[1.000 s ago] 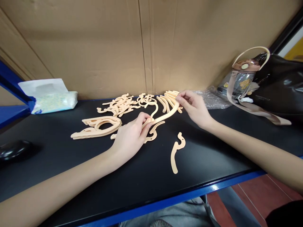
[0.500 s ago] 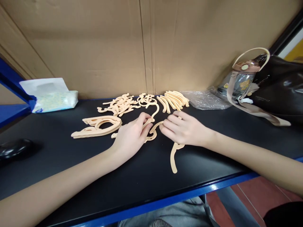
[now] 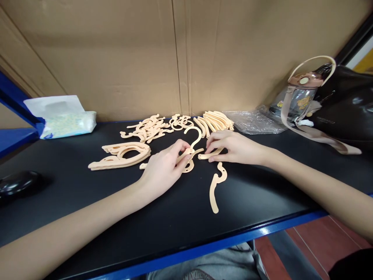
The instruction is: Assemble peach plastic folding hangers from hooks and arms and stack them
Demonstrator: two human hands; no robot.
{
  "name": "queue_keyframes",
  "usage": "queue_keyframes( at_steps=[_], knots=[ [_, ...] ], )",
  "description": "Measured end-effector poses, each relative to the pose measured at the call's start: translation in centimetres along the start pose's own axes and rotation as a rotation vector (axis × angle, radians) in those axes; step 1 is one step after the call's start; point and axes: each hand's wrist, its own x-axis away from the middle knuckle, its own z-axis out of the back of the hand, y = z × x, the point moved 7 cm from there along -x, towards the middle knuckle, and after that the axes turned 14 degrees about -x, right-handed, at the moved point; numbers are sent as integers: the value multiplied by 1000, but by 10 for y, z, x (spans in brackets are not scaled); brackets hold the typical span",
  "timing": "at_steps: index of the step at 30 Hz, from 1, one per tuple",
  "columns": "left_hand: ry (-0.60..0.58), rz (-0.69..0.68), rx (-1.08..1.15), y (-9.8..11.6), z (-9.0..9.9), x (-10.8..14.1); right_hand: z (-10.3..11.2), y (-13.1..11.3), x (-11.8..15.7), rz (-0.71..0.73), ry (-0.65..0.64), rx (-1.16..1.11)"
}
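My left hand [image 3: 164,165] is closed around beige plastic clothes hanger parts, with a hanger hook [image 3: 197,134] rising from the pinch of thumb and forefinger. Between the fingers and thumb of my right hand [image 3: 230,147] is a curved hanger arm [image 3: 208,156], its holed end pointing at the left hand. Nearer the table edge lies a loose hanger piece [image 3: 215,190] with a curled, holed end. A stack of folded hangers [image 3: 124,155] rests left of my left hand. Part of what the left hand holds is hidden by its fingers.
At the back are a heap of curled hanger pieces [image 3: 148,128], several hooks [image 3: 179,122] and a pile of curved arms [image 3: 217,120]. A clear plastic bag [image 3: 256,122], strapped bottle [image 3: 301,95] and black bag [image 3: 346,109] stand right; tissues [image 3: 68,120] and a mouse [image 3: 19,182] left.
My right hand has shifted slightly up and right, away from the loose piece, and now shows the curved arm in its fingers. The hook in my left hand has swung a little to the right.
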Motion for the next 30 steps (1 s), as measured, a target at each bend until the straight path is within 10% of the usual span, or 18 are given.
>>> queue_keyframes(
  at_steps=[7, 30],
  knots=[
    [-138, 165, 467, -14, -8, -6, -6, 3, -1, -94, 97, -155],
    [-307, 304, 691, -14, -6, -4, -18, 3, -5, -65, 228, -364]
  ],
)
